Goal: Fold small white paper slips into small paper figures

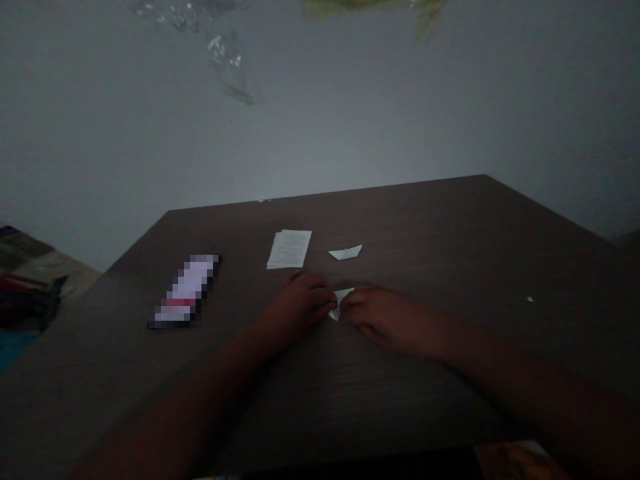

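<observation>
A small piece of folded paper (339, 308) lies on the dark wooden table (425, 230), largely covered by my fingers. My left hand (306, 303) pinches its left side, and my right hand (377, 313) is closed on its right side. Just beyond them rests a small folded paper boat (346, 253), with nobody touching it. Printed paper sheets (290, 249) lie in a short stack past my left hand. The light is dim, so the creases under my fingertips are hard to make out.
A phone (186, 290) with a blurred-out screen lies on the left of the table. One tiny paper scrap (530, 299) is on the right. Behind the table stands a pale wall (350, 133) with clear plastic (233, 67) hanging on it. Dark cloth-like items (30, 300) are at far left.
</observation>
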Demonstrator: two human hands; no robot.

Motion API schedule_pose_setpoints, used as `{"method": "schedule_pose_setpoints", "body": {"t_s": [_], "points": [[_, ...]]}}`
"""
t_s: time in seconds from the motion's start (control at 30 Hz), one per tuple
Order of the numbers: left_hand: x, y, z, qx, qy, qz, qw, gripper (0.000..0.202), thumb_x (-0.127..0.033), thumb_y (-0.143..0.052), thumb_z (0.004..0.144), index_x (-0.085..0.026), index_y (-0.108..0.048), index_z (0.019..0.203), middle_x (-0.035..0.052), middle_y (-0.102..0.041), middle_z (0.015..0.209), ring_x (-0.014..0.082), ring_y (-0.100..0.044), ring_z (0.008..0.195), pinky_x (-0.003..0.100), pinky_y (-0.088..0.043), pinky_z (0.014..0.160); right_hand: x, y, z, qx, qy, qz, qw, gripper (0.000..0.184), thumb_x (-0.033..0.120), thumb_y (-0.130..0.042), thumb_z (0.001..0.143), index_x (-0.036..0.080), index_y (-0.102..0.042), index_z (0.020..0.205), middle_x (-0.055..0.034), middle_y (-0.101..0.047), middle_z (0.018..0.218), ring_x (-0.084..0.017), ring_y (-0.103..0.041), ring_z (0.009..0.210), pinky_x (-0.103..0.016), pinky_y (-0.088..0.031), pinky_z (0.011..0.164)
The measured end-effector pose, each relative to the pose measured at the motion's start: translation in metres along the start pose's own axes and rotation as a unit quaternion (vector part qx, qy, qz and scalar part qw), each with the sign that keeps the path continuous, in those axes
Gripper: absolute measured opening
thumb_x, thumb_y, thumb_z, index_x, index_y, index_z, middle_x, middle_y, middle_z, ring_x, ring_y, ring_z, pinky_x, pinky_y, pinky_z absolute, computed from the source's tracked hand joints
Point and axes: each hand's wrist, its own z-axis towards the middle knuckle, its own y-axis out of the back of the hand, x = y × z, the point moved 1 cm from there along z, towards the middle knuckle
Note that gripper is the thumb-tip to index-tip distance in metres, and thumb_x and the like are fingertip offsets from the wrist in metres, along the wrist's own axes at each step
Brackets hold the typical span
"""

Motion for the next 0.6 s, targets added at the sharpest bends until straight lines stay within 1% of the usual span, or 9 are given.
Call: {"method": "schedule_pose_setpoints", "body": {"t_s": [0.1,0.2,0.3,0.37,0.47,0.53,0.6], "points": [[0.002,-0.003,0.000,-0.009,-0.007,0.003,1.000,0.021,-0.018,-0.070,0.115,-0.029,-0.088,0.115,0.0039,-0.086,0.128,0.0299,-0.078,0.129,0.062,-0.042,0.137,0.004,0.001,0.001,0.017,-0.001,-0.032,0.999,0.025,0.004,-0.068,0.108,0.018,-0.088,0.113,-0.0152,-0.088,0.129,-0.030,-0.082,0.126,-0.049,-0.064,0.121],[0.004,-0.005,-0.001,-0.021,-0.010,0.002,1.000,0.021,-0.019,-0.067,0.117,-0.027,-0.086,0.118,0.0045,-0.085,0.128,0.0305,-0.078,0.129,0.064,-0.041,0.138,0.010,0.003,0.002,0.039,-0.010,-0.076,0.996,0.022,0.005,-0.070,0.109,0.015,-0.089,0.115,-0.0172,-0.088,0.133,-0.033,-0.082,0.130,-0.051,-0.063,0.123],[0.003,-0.005,-0.001,-0.022,-0.017,-0.003,1.000,0.020,-0.019,-0.067,0.117,-0.027,-0.085,0.119,0.0052,-0.085,0.128,0.0308,-0.078,0.130,0.066,-0.041,0.138,0.012,0.003,0.000,0.038,-0.013,-0.104,0.994,0.023,0.007,-0.071,0.110,0.015,-0.089,0.121,-0.0172,-0.087,0.136,-0.034,-0.081,0.130,-0.053,-0.064,0.123],[0.002,-0.003,0.000,-0.018,-0.006,-0.006,1.000,0.015,-0.020,-0.071,0.115,-0.027,-0.084,0.120,0.0054,-0.085,0.129,0.0316,-0.077,0.132,0.065,-0.042,0.138,0.010,0.001,-0.001,0.029,-0.008,-0.102,0.994,0.023,0.008,-0.071,0.110,0.017,-0.089,0.122,-0.0161,-0.087,0.136,-0.033,-0.080,0.130,-0.054,-0.063,0.122],[0.002,0.000,0.001,-0.007,0.021,-0.007,1.000,0.013,-0.020,-0.075,0.113,-0.026,-0.084,0.121,0.0053,-0.086,0.130,0.0324,-0.077,0.136,0.063,-0.041,0.140,0.006,-0.002,-0.003,0.014,0.001,-0.089,0.996,0.022,0.009,-0.071,0.111,0.020,-0.089,0.118,-0.0138,-0.086,0.133,-0.031,-0.079,0.127,-0.052,-0.063,0.121],[0.002,0.003,0.000,0.007,0.016,-0.009,1.000,0.014,-0.019,-0.074,0.114,-0.027,-0.084,0.120,0.0048,-0.086,0.130,0.0317,-0.078,0.136,0.065,-0.038,0.142,0.004,-0.002,-0.003,0.011,0.004,-0.082,0.997,0.022,0.010,-0.072,0.111,0.022,-0.089,0.116,-0.0125,-0.086,0.132,-0.029,-0.079,0.126,-0.050,-0.062,0.121],[0.002,0.005,-0.003,0.018,-0.005,-0.012,1.000,0.015,-0.020,-0.072,0.116,-0.027,-0.085,0.119,0.0046,-0.086,0.132,0.0314,-0.077,0.136,0.068,-0.034,0.143,0.005,-0.001,-0.002,0.016,0.003,-0.076,0.997,0.020,0.010,-0.072,0.110,0.021,-0.089,0.114,-0.0130,-0.086,0.131,-0.029,-0.079,0.125,-0.050,-0.062,0.120]]}}
